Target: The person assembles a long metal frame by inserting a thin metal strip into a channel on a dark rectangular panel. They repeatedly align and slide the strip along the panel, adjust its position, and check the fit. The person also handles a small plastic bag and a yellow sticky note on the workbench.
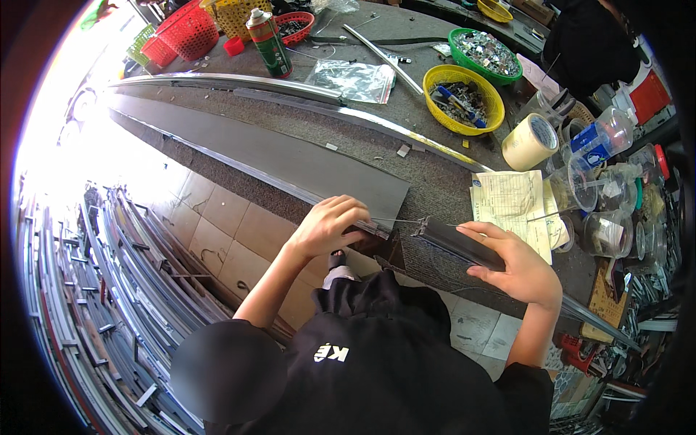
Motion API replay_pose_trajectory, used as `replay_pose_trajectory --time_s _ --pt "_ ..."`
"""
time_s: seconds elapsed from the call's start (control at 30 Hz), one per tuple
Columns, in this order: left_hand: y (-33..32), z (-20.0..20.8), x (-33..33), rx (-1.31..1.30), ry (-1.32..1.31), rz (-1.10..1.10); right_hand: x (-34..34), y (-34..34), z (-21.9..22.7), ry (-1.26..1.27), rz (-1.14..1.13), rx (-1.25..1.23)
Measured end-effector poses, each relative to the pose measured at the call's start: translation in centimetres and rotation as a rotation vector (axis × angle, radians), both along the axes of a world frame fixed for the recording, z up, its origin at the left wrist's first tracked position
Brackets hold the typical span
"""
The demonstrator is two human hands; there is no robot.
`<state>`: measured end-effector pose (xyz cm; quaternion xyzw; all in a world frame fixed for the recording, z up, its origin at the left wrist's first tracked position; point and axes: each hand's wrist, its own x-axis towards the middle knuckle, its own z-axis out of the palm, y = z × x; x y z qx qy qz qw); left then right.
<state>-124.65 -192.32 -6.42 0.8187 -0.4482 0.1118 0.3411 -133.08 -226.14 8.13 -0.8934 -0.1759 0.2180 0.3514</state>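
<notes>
My right hand (511, 264) is closed around a short dark metal profile (451, 241), thumb on the near side and fingers over the far side. A thin pale cord (395, 220) runs from the profile's left end to the fingers of my left hand (333, 223). That hand is curled, with its fingertips turned down, and hovers by the near corner of a long flat dark grey panel (290, 145). What lies under its fingers is partly hidden. Between the two hands is a narrow gap, bridged by the cord.
Long silver strips (406, 134) lie behind the panel. A yellow basket (495, 109), a green basket (516, 72), a spray can (270, 47) and a tape roll (529, 143) stand farther back. Papers (511, 199) and plastic jars (607, 233) are at right. Many profiles (109, 312) fill the lower left.
</notes>
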Motion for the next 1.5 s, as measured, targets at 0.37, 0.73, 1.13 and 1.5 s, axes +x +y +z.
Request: replay_pose_trajectory --time_s 0.37,0.73,1.13,1.5 --pt "0.0 -0.8 -0.2 -0.12 0.13 -0.011 -0.2 -0.2 0.0 0.008 0.028 0.047" --pt "-1.2 -2.9 0.1 -0.212 0.106 0.069 -0.6 0.1 0.4 -0.043 0.022 -0.019" --pt "-1.8 0.4 0.8 -0.067 0.284 0.088 -1.0 -0.1 0.7 -0.021 0.035 -0.014" --pt "-0.9 3.2 0.4 -0.151 0.572 -0.007 -1.1 0.1 -1.8 0.04 0.019 0.008"
